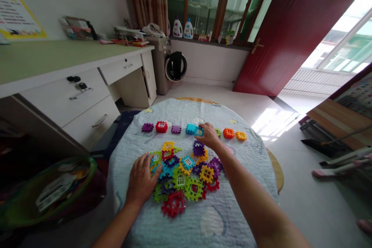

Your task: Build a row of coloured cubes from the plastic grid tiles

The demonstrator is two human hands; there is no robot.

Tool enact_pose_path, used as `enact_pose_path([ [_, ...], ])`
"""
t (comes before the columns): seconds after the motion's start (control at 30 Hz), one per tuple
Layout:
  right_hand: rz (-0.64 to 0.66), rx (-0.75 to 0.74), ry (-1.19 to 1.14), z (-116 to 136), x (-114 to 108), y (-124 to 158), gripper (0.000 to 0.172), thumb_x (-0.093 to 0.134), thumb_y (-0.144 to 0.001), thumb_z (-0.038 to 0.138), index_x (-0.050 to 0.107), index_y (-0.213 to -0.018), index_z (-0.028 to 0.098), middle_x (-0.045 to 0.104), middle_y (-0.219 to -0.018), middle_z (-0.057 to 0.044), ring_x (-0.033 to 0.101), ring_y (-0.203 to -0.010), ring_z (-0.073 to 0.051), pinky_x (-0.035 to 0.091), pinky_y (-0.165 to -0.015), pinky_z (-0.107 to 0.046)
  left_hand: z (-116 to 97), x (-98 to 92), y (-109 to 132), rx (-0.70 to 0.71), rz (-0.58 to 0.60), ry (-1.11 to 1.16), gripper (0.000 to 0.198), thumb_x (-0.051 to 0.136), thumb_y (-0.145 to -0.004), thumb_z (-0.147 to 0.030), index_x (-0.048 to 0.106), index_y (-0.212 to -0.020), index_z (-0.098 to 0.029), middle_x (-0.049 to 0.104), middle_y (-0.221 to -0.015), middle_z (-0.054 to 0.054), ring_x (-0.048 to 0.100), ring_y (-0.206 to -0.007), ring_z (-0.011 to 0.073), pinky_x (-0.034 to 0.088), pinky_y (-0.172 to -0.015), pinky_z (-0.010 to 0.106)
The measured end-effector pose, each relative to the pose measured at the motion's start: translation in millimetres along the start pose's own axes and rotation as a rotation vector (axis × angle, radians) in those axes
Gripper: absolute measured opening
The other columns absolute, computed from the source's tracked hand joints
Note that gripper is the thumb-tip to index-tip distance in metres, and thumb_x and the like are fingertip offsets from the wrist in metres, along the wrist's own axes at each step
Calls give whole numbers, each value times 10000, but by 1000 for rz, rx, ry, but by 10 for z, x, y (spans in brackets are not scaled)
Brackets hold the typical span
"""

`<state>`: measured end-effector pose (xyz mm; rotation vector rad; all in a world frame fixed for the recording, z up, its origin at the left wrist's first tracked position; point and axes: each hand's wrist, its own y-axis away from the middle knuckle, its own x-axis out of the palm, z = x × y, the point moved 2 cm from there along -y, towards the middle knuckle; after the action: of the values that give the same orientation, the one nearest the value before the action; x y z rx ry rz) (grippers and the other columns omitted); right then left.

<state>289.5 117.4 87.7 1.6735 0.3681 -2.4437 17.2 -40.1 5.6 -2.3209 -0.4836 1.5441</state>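
On the far side of the table (pixel 180 110), a row of blocks (pixel 161 126) already lies in line, the right hand (pixel 209 136) pinching a blue block (pixel 198 131) there, while the left hand (pixel 142 180) rests flat and unclenched on the large near pile (pixel 190 182), not yet laid out.

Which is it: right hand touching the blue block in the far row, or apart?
Touching. In the head view the right hand has its fingertips closed on the right end of the blue block, no gap.
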Motion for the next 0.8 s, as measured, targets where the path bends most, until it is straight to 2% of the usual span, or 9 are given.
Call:
enact_pose_path([
  [0.13, 63, -10, 74, 66, 124, -367, 526, 671, -771, 405, 586, -1239, 180, 578, -1166, -115, 523, -1068, -242, 382, -921, -319, -10, -12, -1, -26, 23, 2, 523, 455, -884, -548, 544, -1220, -158, 543, -1296, 161, 476, -1245, 309, 391, -1067, 489],
  [0.27, 111, -26, 131, 112, 162, -547, 545, 669, -771, 413, 583, -1253, 176, 576, -1187, -126, 525, -1081, -253, 384, -910, -321, -32, -35, 1, -31, 22, -2, 508, 450, -887, -539, 550, -1213, -163, 552, -1285, 158, 487, -1233, 308, 402, -1054, 490],
  [0.57, 178, -36, 167, 107, 278, -693, 515, 701, -731, 413, 630, -1196, 205, 583, -1188, -127, 521, -1093, -276, 389, -900, -352, -55, -42, 11, -27, 9, -14, 470, 480, -888, -506, 538, -1234, -194, 556, -1286, 147, 493, -1230, 299, 410, -1039, 501],
  [0.8, 202, -47, 164, 53, 347, -718, 622, 718, -719, 419, 566, -1283, 207, 574, -1234, -130, 509, -1133, -278, 379, -918, -345, -37, -24, 17, -37, 12, 1, 485, 489, -881, -513, 539, -1240, -191, 550, -1296, 147, 487, -1234, 302, 404, -1050, 506],
])
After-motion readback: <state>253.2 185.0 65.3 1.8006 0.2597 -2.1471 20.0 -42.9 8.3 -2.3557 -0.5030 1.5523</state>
